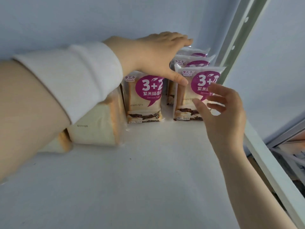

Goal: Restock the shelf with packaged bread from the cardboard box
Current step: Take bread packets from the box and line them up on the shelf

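the right row of bread packs (pixel 194 96) is being steadied by the open, empty left hand (pixel 158 53); the front pack is being touched by the spread, empty right hand (pixel 221 116) and could be toppled

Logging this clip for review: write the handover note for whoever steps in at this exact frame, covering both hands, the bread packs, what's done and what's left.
Left hand: open, reaching over the rows, palm on the tops of the back packs, thumb by the right front pack.
Right hand: open, fingers spread just in front of that pack, holding nothing.
Bread: two rows of purple-label packs stand upright at the back right of the shelf; left front pack faces forward. Plain loaves lie to the left under the left sleeve.
Done: several packs placed.
Left: straighten the right row, fill the bare front area. The cardboard box is out of view.
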